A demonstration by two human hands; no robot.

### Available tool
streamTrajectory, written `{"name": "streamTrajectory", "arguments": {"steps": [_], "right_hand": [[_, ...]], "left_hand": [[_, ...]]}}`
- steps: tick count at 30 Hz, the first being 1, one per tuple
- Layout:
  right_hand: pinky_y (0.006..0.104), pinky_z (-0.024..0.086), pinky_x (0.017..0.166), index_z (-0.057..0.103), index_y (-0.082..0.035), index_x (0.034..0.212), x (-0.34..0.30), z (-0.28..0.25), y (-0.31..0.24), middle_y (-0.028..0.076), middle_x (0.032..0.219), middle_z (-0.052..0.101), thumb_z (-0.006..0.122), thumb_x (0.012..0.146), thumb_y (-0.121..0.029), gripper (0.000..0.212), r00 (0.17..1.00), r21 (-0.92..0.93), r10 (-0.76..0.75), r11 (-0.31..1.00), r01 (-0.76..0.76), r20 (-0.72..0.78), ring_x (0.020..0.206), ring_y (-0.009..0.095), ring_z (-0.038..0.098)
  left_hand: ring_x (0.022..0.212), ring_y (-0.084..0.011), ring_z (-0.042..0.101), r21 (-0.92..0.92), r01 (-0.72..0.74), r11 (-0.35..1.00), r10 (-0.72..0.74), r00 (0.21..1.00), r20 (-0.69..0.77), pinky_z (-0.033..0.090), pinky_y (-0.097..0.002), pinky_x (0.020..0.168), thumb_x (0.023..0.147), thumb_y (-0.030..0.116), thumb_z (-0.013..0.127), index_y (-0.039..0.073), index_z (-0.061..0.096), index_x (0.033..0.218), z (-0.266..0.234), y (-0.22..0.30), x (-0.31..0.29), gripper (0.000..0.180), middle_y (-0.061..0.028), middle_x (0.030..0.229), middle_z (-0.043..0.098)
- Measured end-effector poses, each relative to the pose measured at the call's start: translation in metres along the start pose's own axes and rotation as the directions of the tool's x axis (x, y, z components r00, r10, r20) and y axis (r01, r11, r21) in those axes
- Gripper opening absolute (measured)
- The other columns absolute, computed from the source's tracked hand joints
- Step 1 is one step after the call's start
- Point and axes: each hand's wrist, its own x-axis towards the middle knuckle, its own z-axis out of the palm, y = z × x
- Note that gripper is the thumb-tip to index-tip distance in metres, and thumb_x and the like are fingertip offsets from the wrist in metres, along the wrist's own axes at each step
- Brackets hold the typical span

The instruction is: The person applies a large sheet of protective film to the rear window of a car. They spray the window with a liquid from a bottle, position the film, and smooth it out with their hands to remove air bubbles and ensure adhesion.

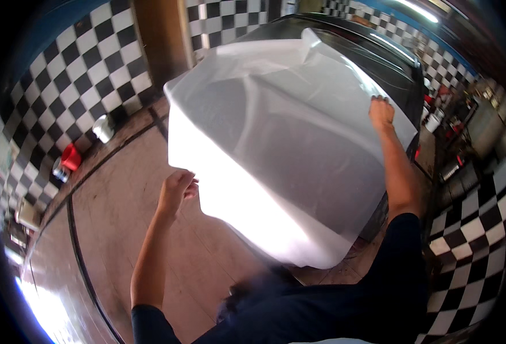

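Note:
A large sheet of translucent whitish film (316,149) spreads out in front of me, wavy and glossy, with bright glare along its near left part. Its left edge is pinched in my closed left hand (178,186). My right hand (382,112) is closed on the right edge, farther away and higher in the picture. Behind and beneath the film is a dark, shiny car (373,54), most of it hidden by the sheet. One corner of the film folds upward at its far edge.
Black-and-white checkered walls (92,63) surround the tiled floor (127,195). Along the left wall stand a red bucket (70,156) and a white bucket (103,129). Clutter and a white container (435,120) line the right side. A brown door or panel (162,43) stands behind.

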Motion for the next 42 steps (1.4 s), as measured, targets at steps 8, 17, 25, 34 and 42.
{"name": "streamTrajectory", "arguments": {"steps": [8, 17, 25, 34, 42], "right_hand": [[0.0393, 0.052, 0.073, 0.064, -0.005, 0.081, -0.023, -0.004, -0.041, 0.009, 0.085, 0.062, 0.060, 0.076, -0.009, 0.007, 0.999, 0.019, 0.041, 0.999, -0.041, -0.012, 0.087, 0.027, 0.060], [0.0375, 0.048, 0.068, 0.060, -0.006, 0.077, -0.038, -0.007, -0.044, 0.007, 0.081, 0.059, 0.059, 0.075, -0.012, 0.007, 0.993, -0.040, 0.034, 0.998, -0.039, -0.111, 0.080, 0.026, 0.058], [0.0393, 0.048, 0.066, 0.054, -0.007, 0.078, -0.011, -0.035, -0.027, 0.008, 0.082, 0.057, 0.059, 0.077, -0.015, 0.009, 0.989, -0.159, 0.124, 0.978, -0.135, -0.077, 0.079, 0.027, 0.057], [0.0362, 0.049, 0.066, 0.060, -0.012, 0.100, 0.027, -0.016, -0.038, 0.005, 0.084, 0.058, 0.055, 0.081, -0.012, 0.019, 0.995, -0.431, 0.098, 0.899, -0.082, 0.014, 0.081, 0.023, 0.059], [0.0388, 0.044, 0.063, 0.054, -0.006, 0.085, 0.007, -0.006, -0.062, 0.009, 0.082, 0.054, 0.051, 0.078, -0.004, 0.008, 0.988, -0.361, 0.077, 0.932, -0.022, 0.137, 0.077, 0.027, 0.054]], "left_hand": [[0.082, -0.0175, 0.058, -0.239, 0.162, 0.957, -0.048, 0.907, 0.419, 0.050, -0.0316, 0.073, 0.089, 0.034, 0.061, 0.001, 0.057, 0.102, 0.126, 0.072, 0.222, 0.036, -0.0092, 0.091, 0.061], [0.096, -0.0325, 0.058, 0.822, -0.513, 0.246, 0.472, 0.804, 0.361, 0.050, -0.0448, 0.081, 0.082, 0.030, 0.064, 0.004, 0.060, 0.101, 0.173, 0.050, 0.444, 0.032, -0.0139, 0.102, 0.060], [0.106, -0.0259, 0.054, 0.825, -0.550, -0.134, 0.410, 0.727, 0.551, 0.047, -0.0395, 0.087, 0.083, 0.029, 0.061, 0.007, 0.060, 0.106, 0.206, 0.049, 0.559, 0.032, -0.0099, 0.110, 0.057], [0.095, -0.0257, 0.059, 0.658, -0.671, -0.341, 0.378, 0.543, 0.750, 0.051, -0.0364, 0.080, 0.084, 0.012, 0.054, 0.003, 0.062, 0.099, 0.197, 0.046, 0.638, 0.019, -0.0130, 0.098, 0.062], [0.088, -0.0289, 0.058, 0.569, -0.780, -0.260, 0.678, 0.272, 0.683, 0.049, -0.0377, 0.079, 0.081, 0.008, 0.048, 0.004, 0.059, 0.087, 0.102, 0.067, 0.698, 0.014, -0.0140, 0.086, 0.059]]}}
